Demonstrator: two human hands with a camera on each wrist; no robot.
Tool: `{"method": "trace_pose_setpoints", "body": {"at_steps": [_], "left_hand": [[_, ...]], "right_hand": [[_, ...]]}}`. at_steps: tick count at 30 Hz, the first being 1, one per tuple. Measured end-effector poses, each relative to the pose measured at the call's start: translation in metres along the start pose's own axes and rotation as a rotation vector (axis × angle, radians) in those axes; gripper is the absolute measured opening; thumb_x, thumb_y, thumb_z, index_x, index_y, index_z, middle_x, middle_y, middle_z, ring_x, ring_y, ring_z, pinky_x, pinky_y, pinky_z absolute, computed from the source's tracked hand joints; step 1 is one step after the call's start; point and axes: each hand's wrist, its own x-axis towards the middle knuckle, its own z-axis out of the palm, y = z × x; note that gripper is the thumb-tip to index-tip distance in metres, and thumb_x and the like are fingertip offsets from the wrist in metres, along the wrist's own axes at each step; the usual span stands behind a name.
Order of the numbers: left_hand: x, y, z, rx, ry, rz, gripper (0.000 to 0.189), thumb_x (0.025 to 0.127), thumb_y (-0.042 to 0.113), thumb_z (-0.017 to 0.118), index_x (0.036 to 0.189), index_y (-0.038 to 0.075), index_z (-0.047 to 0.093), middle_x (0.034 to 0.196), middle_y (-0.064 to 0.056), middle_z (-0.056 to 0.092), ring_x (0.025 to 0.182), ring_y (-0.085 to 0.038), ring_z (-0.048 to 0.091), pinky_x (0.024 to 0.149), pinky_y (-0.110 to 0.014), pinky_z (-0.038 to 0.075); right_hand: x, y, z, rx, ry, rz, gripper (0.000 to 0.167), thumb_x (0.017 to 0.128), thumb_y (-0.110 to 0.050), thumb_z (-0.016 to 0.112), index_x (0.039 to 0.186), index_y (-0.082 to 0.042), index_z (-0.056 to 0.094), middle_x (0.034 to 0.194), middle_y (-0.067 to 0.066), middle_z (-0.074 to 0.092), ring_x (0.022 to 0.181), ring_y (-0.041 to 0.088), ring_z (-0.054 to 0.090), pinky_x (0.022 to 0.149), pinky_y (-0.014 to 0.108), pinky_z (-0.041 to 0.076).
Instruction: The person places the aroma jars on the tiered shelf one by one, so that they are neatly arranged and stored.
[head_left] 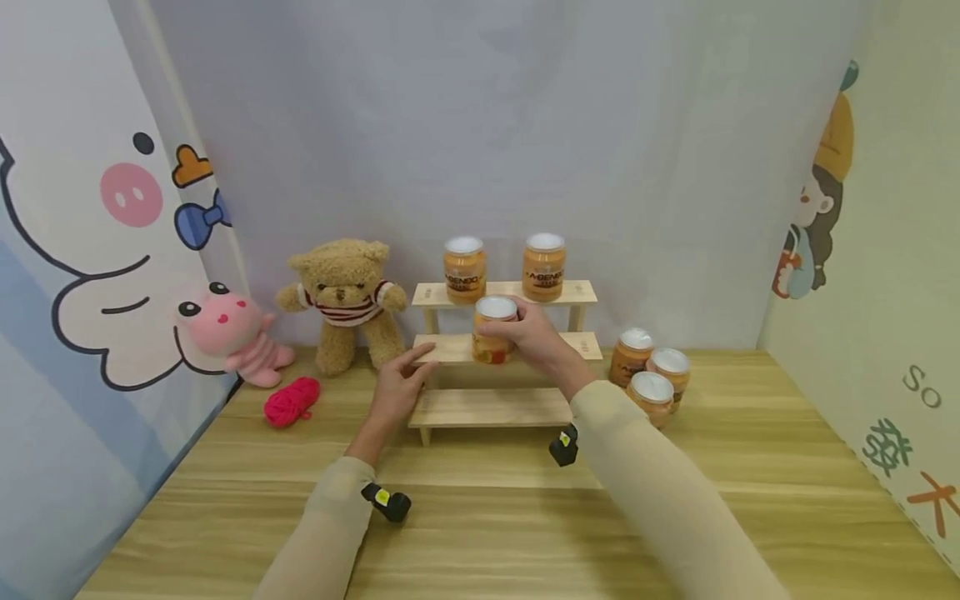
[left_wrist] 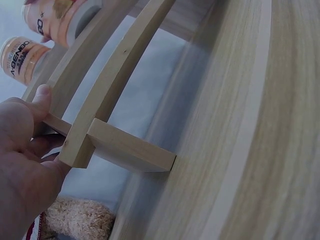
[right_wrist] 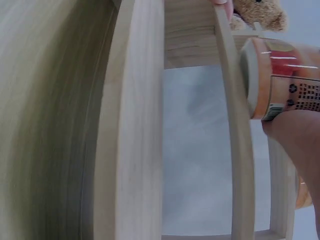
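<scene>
My right hand [head_left: 536, 333] grips a white-lidded jar [head_left: 491, 340] with orange-brown contents, upright at the middle step of a three-tier wooden display stand [head_left: 491, 406]. In the right wrist view the base of this jar [right_wrist: 287, 75] is right at the front edge of that step. At the stand's left end, my left hand [head_left: 397, 390] holds the middle board; the left wrist view shows its thumb [left_wrist: 42, 97] at the board and the other fingers partly hidden behind the end. Two matching jars, one left [head_left: 465, 273] and one right [head_left: 543, 268], stand on the top step.
Three more jars [head_left: 651, 392] are grouped on the table [head_left: 480, 517] right of the stand, partly behind my right sleeve. To the left are a teddy bear [head_left: 345, 304], a pink plush toy [head_left: 232, 329] and a bright pink yarn bundle [head_left: 291, 402]. A grey-white backdrop [head_left: 420, 125] hangs behind.
</scene>
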Motion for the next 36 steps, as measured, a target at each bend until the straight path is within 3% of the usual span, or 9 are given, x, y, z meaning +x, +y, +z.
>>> {"method": "trace_pose_setpoints", "body": {"at_steps": [3,11,14,18,21,24,30,36], "left_hand": [[0.000,0.000,0.000,0.004,0.009,-0.011,0.038,0.096,0.014,0.070,0.133,0.007,0.066,0.086,-0.008,0.072,0.060,-0.016,0.050,0.050,-0.024,0.040],[0.001,-0.001,0.000,0.015,-0.015,-0.019,0.040,0.098,0.017,0.068,0.137,0.010,0.064,0.112,-0.025,0.069,0.072,-0.031,0.059,0.053,-0.024,0.043],[0.000,-0.001,0.000,0.008,-0.017,-0.020,0.041,0.097,0.017,0.068,0.137,0.008,0.063,0.115,-0.025,0.069,0.076,-0.020,0.062,0.058,-0.022,0.044],[-0.007,0.021,0.000,0.009,-0.028,-0.027,0.041,0.097,0.011,0.068,0.136,0.000,0.061,0.116,-0.024,0.068,0.078,-0.010,0.063,0.061,-0.023,0.046],[-0.012,0.038,-0.001,0.014,-0.027,-0.033,0.040,0.097,0.006,0.066,0.135,-0.004,0.060,0.112,-0.027,0.069,0.081,-0.025,0.063,0.060,-0.025,0.047],[-0.012,0.041,0.000,0.019,-0.023,-0.029,0.040,0.097,0.006,0.066,0.135,-0.004,0.060,0.110,-0.027,0.069,0.085,-0.035,0.062,0.062,-0.025,0.047],[-0.014,0.043,-0.001,0.026,-0.039,-0.043,0.041,0.098,0.006,0.065,0.136,-0.005,0.059,0.113,-0.029,0.068,0.078,-0.007,0.061,0.064,-0.026,0.047],[-0.010,0.035,-0.001,0.028,-0.042,-0.043,0.040,0.098,0.007,0.065,0.137,-0.004,0.059,0.113,-0.029,0.067,0.078,0.001,0.061,0.067,-0.028,0.049]], "right_hand": [[0.005,0.002,0.004,0.043,0.029,0.003,0.056,0.088,0.000,0.070,0.139,0.000,0.048,0.129,0.016,0.056,0.119,0.032,0.054,0.102,0.051,0.043],[0.009,0.006,0.007,0.018,0.024,-0.044,0.059,0.088,-0.005,0.074,0.141,-0.003,0.050,0.130,0.014,0.056,0.117,0.030,0.055,0.100,0.050,0.045],[0.009,0.007,0.008,-0.018,0.020,-0.035,0.061,0.088,-0.010,0.076,0.143,-0.007,0.051,0.130,0.014,0.057,0.117,0.030,0.056,0.098,0.049,0.047],[0.009,0.005,0.010,-0.079,0.041,-0.003,0.061,0.089,-0.016,0.078,0.144,-0.012,0.053,0.131,0.012,0.058,0.119,0.031,0.056,0.098,0.049,0.046],[0.010,0.002,0.009,-0.143,0.040,0.019,0.061,0.088,-0.021,0.079,0.143,-0.016,0.054,0.131,0.010,0.059,0.119,0.030,0.056,0.099,0.049,0.046],[0.012,0.001,0.007,-0.179,0.016,0.026,0.062,0.089,-0.024,0.078,0.145,-0.017,0.052,0.132,0.009,0.059,0.120,0.030,0.056,0.100,0.049,0.045],[0.015,0.003,0.007,-0.167,-0.004,0.039,0.064,0.091,-0.021,0.077,0.148,-0.016,0.048,0.135,0.009,0.057,0.123,0.030,0.054,0.103,0.049,0.042],[0.019,0.006,0.007,-0.101,0.016,0.017,0.063,0.090,-0.016,0.077,0.147,-0.015,0.049,0.135,0.010,0.056,0.123,0.031,0.054,0.103,0.050,0.041]]}}
